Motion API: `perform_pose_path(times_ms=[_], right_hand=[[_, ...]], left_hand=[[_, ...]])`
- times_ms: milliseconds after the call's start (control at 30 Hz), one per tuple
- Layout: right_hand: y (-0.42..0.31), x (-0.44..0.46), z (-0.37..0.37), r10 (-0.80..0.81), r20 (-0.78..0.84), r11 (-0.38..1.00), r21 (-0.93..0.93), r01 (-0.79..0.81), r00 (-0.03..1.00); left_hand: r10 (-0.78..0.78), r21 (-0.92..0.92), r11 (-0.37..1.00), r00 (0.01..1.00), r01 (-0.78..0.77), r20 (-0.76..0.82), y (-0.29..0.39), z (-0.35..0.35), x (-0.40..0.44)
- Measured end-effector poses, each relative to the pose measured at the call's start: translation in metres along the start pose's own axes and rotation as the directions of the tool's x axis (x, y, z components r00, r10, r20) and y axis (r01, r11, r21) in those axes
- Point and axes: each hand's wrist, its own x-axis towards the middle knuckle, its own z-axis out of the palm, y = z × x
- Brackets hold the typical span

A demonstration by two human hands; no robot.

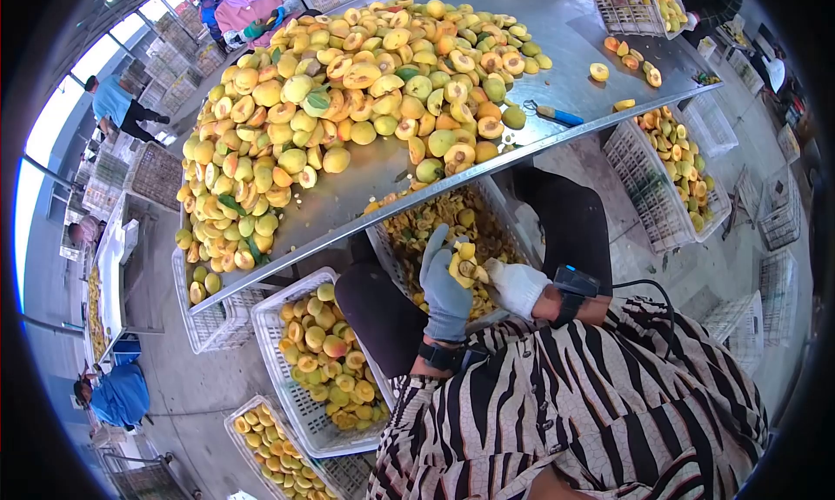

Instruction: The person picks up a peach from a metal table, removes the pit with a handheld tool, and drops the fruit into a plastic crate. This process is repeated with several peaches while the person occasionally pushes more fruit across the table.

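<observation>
My left hand (pixel 446 290), in a grey glove, is closed around pieces of yellow fruit (pixel 467 265) above a crate of pits and scraps (pixel 409 239) between my knees. My right hand (pixel 517 287), in a white glove, touches the fruit from the right; its fingers are curled and partly hidden, and I cannot make out whether it grips a tool. Beyond my hands, a large heap of halved and whole yellow fruit (pixel 348 100) lies on the metal table (pixel 348 196). A blue-handled tool (pixel 559 116) rests near the table's edge.
A white crate of fruit (pixel 326 352) stands to my left, with another crate (pixel 278 452) below it. Right of the table is a further fruit crate (pixel 665 178). A person in pink (pixel 252 9) works across the table. Other people are at the far left.
</observation>
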Motion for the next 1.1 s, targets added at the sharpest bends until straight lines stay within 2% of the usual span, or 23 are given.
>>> perform_pose_path(times_ms=[33,100,167,200,267,300,333,367,400,433,500,567,633,667,700,767,800,833,900,933,967,1033,1100], right_hand=[[-0.003,-0.002,0.003,0.032,0.002,0.998,0.047,-0.032,1.000],[-0.003,0.000,0.005,0.064,0.003,0.994,0.090,-0.064,0.998],[-0.004,0.001,0.010,-0.005,-0.004,0.953,0.303,0.005,1.000],[-0.009,0.001,-0.001,0.052,0.084,0.943,0.323,-0.077,0.995],[-0.008,0.005,-0.013,0.044,0.132,0.952,0.295,-0.082,0.990],[-0.007,0.006,-0.016,0.036,0.180,0.960,0.266,-0.084,0.983],[-0.005,0.006,-0.014,0.036,0.178,0.960,0.267,-0.083,0.983],[-0.002,0.007,-0.010,-0.012,0.171,0.964,0.263,-0.034,0.985],[-0.006,0.008,-0.013,-0.058,0.166,0.965,0.260,0.013,0.984],[-0.009,0.009,-0.017,-0.055,0.168,0.965,0.262,0.010,0.984],[-0.019,0.010,-0.026,-0.011,0.322,0.886,0.442,-0.141,0.947],[-0.009,0.010,-0.015,-0.045,0.290,0.880,0.464,-0.099,0.956],[-0.014,0.014,-0.026,-0.102,0.336,0.878,0.473,-0.074,0.936],[-0.022,0.010,-0.045,0.009,0.536,0.690,0.608,-0.394,0.844],[-0.025,0.010,-0.051,0.009,0.538,0.688,0.609,-0.395,0.843],[-0.028,0.008,-0.056,-0.036,0.713,0.261,0.683,-0.682,0.700],[-0.026,0.008,-0.051,-0.102,0.738,0.105,0.675,-0.730,0.667],[-0.024,0.008,-0.049,-0.103,0.738,0.106,0.675,-0.730,0.667],[-0.019,0.007,-0.047,-0.264,0.733,-0.103,0.625,-0.773,0.627],[-0.017,0.006,-0.046,-0.264,0.732,-0.105,0.626,-0.773,0.628],[-0.016,0.005,-0.044,-0.303,0.699,-0.097,0.654,-0.751,0.648],[-0.016,0.004,-0.047,-0.348,0.665,-0.086,0.679,-0.729,0.661],[-0.015,0.000,-0.059,-0.377,0.608,-0.123,0.715,-0.688,0.699]], left_hand=[[-0.214,-0.333,0.925,0.975,0.183,-0.059,0.005,0.004,0.000],[-0.202,-0.313,0.933,0.978,0.176,-0.053,0.007,0.006,0.003],[-0.196,-0.289,0.941,0.979,0.175,-0.047,0.009,0.005,0.002],[-0.206,-0.317,0.929,0.978,0.190,-0.019,0.014,0.007,0.004],[-0.216,-0.345,0.916,0.976,0.206,0.010,0.022,0.006,0.004],[-0.129,-0.022,0.991,0.986,0.132,0.109,0.026,0.004,0.003],[-0.076,0.291,0.957,0.970,0.006,0.230,0.028,0.003,0.004],[-0.075,0.292,0.956,0.970,0.004,0.232,0.028,0.005,0.006],[-0.231,0.081,0.971,0.967,0.223,0.107,0.024,0.006,0.008],[-0.404,-0.157,0.902,0.914,0.402,0.018,0.021,0.008,0.010],[-0.369,-0.118,0.922,0.929,0.368,0.018,0.016,0.007,0.009],[-0.325,-0.079,0.942,0.946,0.325,0.017,0.015,0.006,0.010],[-0.334,-0.086,0.936,0.939,0.341,0.083,0.017,0.004,0.009],[-0.339,-0.085,0.935,0.937,0.345,0.081,0.017,0.003,0.009],[-0.329,-0.123,0.932,0.938,0.341,0.115,0.018,0.001,0.011],[-0.322,-0.159,0.925,0.935,0.344,0.148,0.017,0.002,0.012],[-0.343,-0.266,0.890,0.928,0.371,0.147,0.018,0.004,0.012],[-0.362,-0.370,0.843,0.921,0.391,0.147,0.019,0.006,0.013],[-0.410,-0.450,0.784,0.901,0.428,0.143,0.017,0.008,0.013],[-0.458,-0.525,0.715,0.876,0.462,0.147,0.017,0.009,0.013],[-0.460,-0.523,0.715,0.875,0.464,0.147,0.013,0.008,0.014],[-0.484,-0.637,0.559,0.833,0.531,0.269,0.008,0.003,0.017],[-0.493,-0.580,0.613,0.833,0.537,0.250,0.006,-0.003,0.017]])
